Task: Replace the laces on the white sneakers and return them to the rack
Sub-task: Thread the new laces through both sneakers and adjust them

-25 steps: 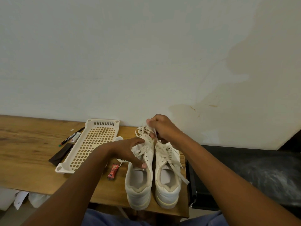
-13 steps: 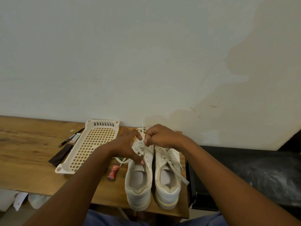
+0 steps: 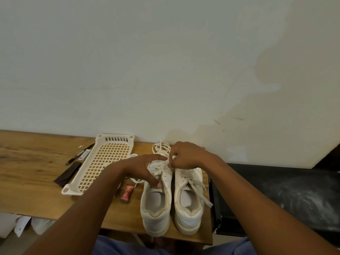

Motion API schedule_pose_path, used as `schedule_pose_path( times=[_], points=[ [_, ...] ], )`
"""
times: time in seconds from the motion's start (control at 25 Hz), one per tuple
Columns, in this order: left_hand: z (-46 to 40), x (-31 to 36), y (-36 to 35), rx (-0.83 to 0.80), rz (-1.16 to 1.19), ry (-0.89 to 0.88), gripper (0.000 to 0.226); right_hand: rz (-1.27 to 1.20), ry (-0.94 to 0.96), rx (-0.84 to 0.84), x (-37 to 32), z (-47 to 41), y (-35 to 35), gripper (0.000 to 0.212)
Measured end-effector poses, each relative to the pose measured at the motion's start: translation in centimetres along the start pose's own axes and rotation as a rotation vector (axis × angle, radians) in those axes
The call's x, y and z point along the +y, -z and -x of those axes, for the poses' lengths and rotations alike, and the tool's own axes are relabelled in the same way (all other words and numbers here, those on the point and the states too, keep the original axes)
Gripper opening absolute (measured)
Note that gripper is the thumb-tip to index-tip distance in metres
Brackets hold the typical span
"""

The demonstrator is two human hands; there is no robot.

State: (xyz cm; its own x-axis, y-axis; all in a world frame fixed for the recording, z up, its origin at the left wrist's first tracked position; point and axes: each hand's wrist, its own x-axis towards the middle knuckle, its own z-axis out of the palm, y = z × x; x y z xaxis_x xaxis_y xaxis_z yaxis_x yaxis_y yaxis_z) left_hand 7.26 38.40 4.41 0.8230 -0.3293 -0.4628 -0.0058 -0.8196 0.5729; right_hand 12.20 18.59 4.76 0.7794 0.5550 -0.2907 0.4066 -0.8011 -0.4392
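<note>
Lacing in hand on the left sneaker [image 3: 156, 196], near right on the counter [image 3: 36, 172]. Right hand [image 3: 185, 156] fingers pinch its lace [image 3: 161, 148]; left hand [image 3: 141, 167] steadies the tongue, fingers extended. Next: thread the following eyelet.

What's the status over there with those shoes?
Left hand steadying left white sneaker; right hand pinching its white lace. Small red packet beside shoe, not blocking.

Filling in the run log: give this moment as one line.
left hand: steadies left sneaker tongue | right hand: pinches lace | right sneaker: beside, lace loose | rack: on table
</note>
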Motion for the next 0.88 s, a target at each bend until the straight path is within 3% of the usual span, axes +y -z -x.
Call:
schedule_pose_path(
  times=[0.12,0.28,0.44,0.52,0.56,0.64,0.72,0.88],
  points=[
    [0.0,0.2,-0.1,-0.021,-0.038,0.013,0.089,-0.306,-0.004,0.105,0.0,0.0,1.4,0.028],
    [0.1,0.7,0.0,-0.042,-0.076,0.047,0.092,-0.612,-0.041,0.254,0.3,0.7,2.0,0.026],
    [0.4,1.2,0.1,-0.046,-0.08,0.043,0.091,-0.531,-0.045,0.346,0.4,0.4,1.6,0.03],
    [0.6,1.0,0.3,-0.046,-0.01,0.052,0.083,-0.384,-0.027,0.305,0.2,0.8,1.7,0.028],
    [0.8,0.8,0.5,-0.016,0.04,0.051,0.074,-0.262,-0.029,0.243,0.0,1.3,1.9,0.029],
    [0.7,0.2,0.9,0.137,0.116,0.032,0.045,-0.017,-0.079,0.086,-0.2,2.1,1.9,0.055],
    [0.5,-0.5,1.3,0.28,0.142,0.083,0.018,0.005,-0.116,0.048,-0.4,2.6,1.9,0.07],
    [1.0,-0.5,1.3,0.035,0.229,0.288,0.045,-0.142,-0.034,0.214,-0.6,1.9,1.7,0.06]
  ],
)
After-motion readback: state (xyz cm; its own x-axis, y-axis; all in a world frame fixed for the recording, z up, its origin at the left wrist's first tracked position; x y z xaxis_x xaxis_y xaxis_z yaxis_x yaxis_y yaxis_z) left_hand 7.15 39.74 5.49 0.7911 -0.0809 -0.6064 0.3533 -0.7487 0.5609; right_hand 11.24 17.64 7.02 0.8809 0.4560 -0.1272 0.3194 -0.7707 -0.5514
